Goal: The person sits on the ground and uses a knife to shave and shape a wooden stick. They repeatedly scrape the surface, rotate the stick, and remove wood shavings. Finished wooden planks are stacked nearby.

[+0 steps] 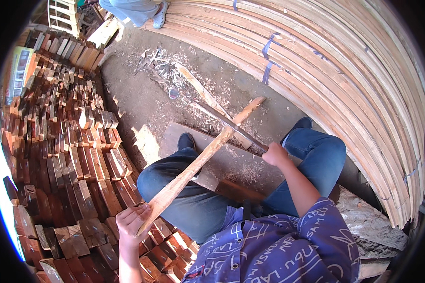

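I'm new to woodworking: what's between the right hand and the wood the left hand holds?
In the head view: the dark bar gripped by the right hand, above a wood strip and board.

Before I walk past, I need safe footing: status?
Left hand grips long wooden piece. Right hand holds long dark tool across it. Plank, shavings lie below.

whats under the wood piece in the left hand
Below the wood piece show the jeans, flat board, wood strip and shavings-strewn ground. What lies directly beneath is covered; whether it touches the jeans can't be told.
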Demonstrator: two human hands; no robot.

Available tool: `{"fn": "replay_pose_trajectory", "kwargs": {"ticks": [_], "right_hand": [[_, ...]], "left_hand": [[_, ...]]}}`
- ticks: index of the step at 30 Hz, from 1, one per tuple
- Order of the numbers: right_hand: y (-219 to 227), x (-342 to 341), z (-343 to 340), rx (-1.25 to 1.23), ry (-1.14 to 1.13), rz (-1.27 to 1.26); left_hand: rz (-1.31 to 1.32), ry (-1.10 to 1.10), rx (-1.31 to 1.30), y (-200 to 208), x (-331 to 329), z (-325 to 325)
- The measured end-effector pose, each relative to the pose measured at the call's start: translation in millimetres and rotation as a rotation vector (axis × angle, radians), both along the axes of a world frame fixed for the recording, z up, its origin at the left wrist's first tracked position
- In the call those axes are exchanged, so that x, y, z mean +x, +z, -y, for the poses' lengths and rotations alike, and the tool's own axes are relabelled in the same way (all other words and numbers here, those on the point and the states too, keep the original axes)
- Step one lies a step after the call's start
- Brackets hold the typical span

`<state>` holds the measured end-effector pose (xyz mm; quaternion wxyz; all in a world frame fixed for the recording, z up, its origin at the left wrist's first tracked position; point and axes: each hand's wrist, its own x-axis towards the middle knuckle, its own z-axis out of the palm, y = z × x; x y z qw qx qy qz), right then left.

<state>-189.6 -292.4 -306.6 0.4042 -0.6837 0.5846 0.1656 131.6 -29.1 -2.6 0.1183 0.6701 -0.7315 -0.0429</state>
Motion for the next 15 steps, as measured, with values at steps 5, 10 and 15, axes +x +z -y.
{"fn": "replay_pose_trajectory", "kwargs": {"ticks": [5, 10, 15], "right_hand": [[5, -3, 1, 0.060, 0.023, 0.117], [26, 11, -17, 0.606, -0.364, 0.419], [94, 38, -24, 0.152, 0.027, 0.582]], "left_hand": [[-0.016, -0.013, -0.032, -2, 3, -2], [-0.008, -0.029, -0.010, 2, 3, 0], [-0.018, -0.024, -0.020, 0, 0, -1]]}}
